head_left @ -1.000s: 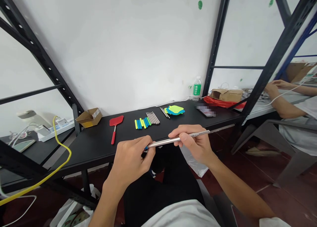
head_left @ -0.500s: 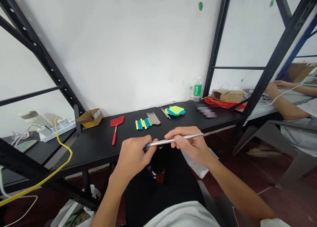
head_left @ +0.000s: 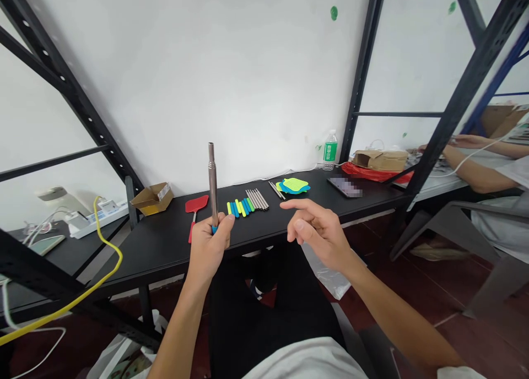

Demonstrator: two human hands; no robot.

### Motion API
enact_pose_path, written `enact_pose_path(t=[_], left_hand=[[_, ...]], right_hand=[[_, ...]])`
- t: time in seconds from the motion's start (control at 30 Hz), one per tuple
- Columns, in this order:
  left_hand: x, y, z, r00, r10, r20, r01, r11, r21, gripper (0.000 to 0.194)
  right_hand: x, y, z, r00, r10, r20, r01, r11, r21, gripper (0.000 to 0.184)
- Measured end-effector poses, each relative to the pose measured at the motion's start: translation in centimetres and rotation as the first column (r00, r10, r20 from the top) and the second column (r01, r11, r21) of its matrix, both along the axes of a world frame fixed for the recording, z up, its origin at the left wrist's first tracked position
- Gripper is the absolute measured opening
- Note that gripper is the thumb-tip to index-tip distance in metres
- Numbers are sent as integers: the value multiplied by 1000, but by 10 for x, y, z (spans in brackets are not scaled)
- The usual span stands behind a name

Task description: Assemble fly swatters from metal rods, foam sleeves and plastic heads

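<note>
My left hand (head_left: 209, 245) is wrapped round the blue handle end of a telescopic metal rod (head_left: 212, 183), which stands upright with its narrow tip at the top. Apart from it, my right hand (head_left: 320, 233) hovers over the table's front edge, holding nothing, index finger stretched out and the others curled. Behind the hands on the table lie several blue, yellow and green handles (head_left: 241, 207), a row of metal rods (head_left: 257, 199), a few thin rods (head_left: 276, 190) and a pile of yellow and blue flyswatter heads (head_left: 294, 185). A red flyswatter (head_left: 196, 204) lies partly behind my left hand.
An opened cardboard box (head_left: 152, 199) and a power strip (head_left: 99, 218) with a yellow cable (head_left: 111, 247) are at the left. A water bottle (head_left: 329, 150), a phone (head_left: 345, 187) and a box on red plastic (head_left: 380, 160) stand right. Another person sits far right.
The rod has turned from level to upright in my left hand, which moved left. My right hand has let go of the rod and its index finger now points out.
</note>
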State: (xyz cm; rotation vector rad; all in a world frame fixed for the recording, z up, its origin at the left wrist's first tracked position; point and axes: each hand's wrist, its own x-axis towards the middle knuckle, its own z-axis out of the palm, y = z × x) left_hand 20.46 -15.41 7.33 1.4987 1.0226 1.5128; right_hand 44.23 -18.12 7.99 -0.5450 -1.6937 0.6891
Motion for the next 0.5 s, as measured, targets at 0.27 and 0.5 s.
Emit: enact_pose_path(t=[0.27,0.5], left_hand=[[6,0,7,984,22,179,-16,999,-39,45],[6,0,7,982,38,183,-31,999,-45,46]], right_hand=[[-1,1,-1,1000,7,14,-7,1000,-20,30],[-2,2,-3,1000,1,25,0,1000,-11,30]])
